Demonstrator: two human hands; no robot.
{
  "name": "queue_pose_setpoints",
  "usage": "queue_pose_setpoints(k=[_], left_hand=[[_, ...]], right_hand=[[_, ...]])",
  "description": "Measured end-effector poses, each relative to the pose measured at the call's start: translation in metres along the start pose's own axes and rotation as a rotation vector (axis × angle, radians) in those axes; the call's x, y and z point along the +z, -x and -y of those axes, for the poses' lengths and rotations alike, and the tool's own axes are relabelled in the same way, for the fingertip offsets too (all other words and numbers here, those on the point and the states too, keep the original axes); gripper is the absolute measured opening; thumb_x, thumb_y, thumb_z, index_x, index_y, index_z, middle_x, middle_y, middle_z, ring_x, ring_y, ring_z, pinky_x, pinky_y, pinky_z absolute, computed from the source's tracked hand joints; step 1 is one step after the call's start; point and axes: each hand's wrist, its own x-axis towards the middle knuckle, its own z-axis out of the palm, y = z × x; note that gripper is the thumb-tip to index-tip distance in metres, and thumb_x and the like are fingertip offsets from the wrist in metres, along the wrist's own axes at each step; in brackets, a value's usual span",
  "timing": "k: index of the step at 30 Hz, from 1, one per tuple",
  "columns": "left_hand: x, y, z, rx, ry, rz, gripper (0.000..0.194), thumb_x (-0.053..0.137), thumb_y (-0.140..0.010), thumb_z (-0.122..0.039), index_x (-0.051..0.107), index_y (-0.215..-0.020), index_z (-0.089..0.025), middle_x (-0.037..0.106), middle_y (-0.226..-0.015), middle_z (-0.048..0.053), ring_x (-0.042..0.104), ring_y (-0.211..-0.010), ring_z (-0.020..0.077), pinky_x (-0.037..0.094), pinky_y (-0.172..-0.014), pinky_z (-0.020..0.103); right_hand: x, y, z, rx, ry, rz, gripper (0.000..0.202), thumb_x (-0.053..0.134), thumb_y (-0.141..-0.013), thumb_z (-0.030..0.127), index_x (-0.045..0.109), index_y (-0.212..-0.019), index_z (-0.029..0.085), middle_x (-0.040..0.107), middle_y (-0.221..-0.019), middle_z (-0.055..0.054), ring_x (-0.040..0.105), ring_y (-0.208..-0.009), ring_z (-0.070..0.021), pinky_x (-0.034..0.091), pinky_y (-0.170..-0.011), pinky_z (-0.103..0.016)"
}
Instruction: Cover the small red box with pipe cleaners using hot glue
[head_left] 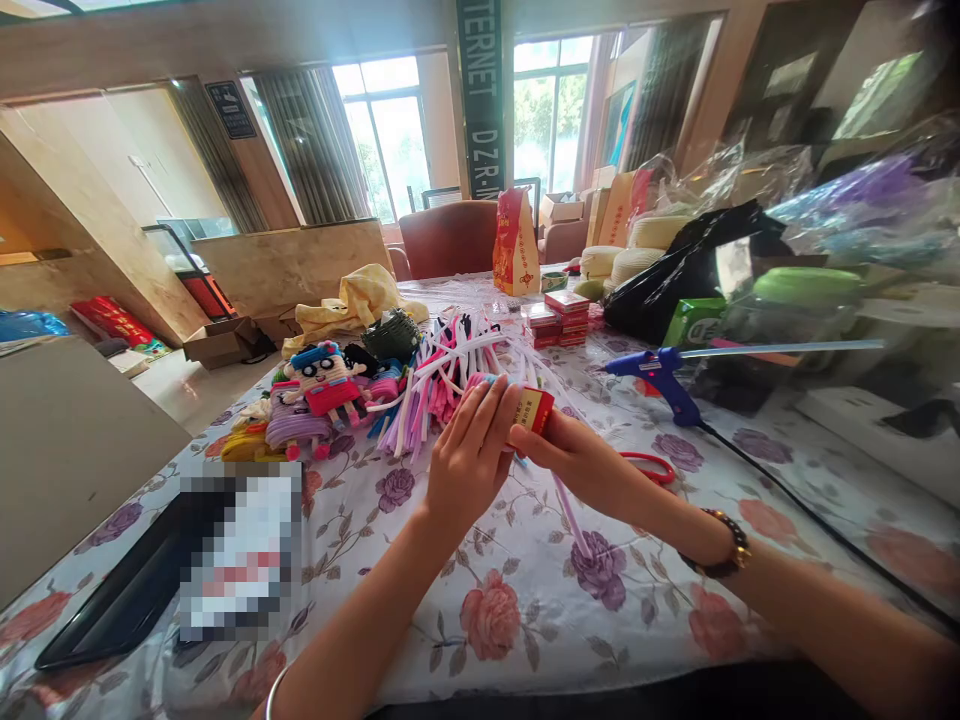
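A small red and yellow box with printed characters is held between my two hands. My left hand wraps its fingers over the far side, where pink and pale blue fuzzy strips show above the fingertips. With thumb and fingers, my right hand grips the near right end. A lilac pipe cleaner slants down below the hands to the tablecloth. Just beyond them lies a pile of pink, white, lilac and black pipe cleaners. Red-handled scissors lie partly hidden behind my right forearm.
A blue glue gun with a long glue stick and black cord sits right. Stacked red boxes stand behind. Fuzzy dolls are at left, near a dark tray. A black plastic bag lies far right.
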Motion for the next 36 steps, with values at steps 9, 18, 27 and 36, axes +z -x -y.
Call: queue_pose_setpoints(k=[9,18,27,36], left_hand=[[0.002,0.002,0.0,-0.03,-0.008,0.01,0.052,0.039,-0.092,-0.021,0.035,-0.142,-0.008,0.054,-0.136,0.016,0.043,-0.134,0.0245,0.038,-0.111,0.041],[0.002,0.003,-0.002,-0.048,-0.017,-0.049,0.053,0.036,-0.094,-0.026,0.032,-0.144,-0.01,0.058,-0.129,0.017,0.05,-0.127,0.0271,0.036,-0.11,0.045],[-0.004,0.001,-0.003,-0.055,0.012,-0.128,0.049,0.039,-0.091,-0.026,0.04,-0.138,-0.01,0.06,-0.111,0.016,0.054,-0.113,0.0264,0.038,-0.106,0.045],[-0.004,-0.003,-0.007,-0.091,0.073,-0.227,0.036,0.048,-0.085,-0.017,0.046,-0.12,-0.019,0.056,-0.103,0.009,0.054,-0.1,0.0208,0.045,-0.095,0.038]], right_hand=[[0.005,0.004,0.0,-0.035,0.02,0.062,0.04,0.049,-0.084,0.058,0.052,-0.088,0.018,0.053,-0.075,0.0,0.044,-0.068,-0.0126,0.039,-0.059,-0.027],[0.007,0.011,0.005,-0.07,0.093,0.079,0.037,0.049,-0.086,0.056,0.044,-0.077,0.02,0.046,-0.063,0.004,0.035,-0.055,-0.0087,0.03,-0.047,-0.025],[0.004,0.019,0.017,-0.132,0.226,0.116,0.035,0.049,-0.087,0.051,0.044,-0.075,0.019,0.047,-0.065,0.004,0.035,-0.056,-0.0081,0.031,-0.049,-0.025],[0.002,0.025,0.026,-0.226,0.303,0.115,0.028,0.052,-0.088,0.044,0.046,-0.077,0.019,0.051,-0.067,0.003,0.038,-0.057,-0.008,0.032,-0.052,-0.024]])
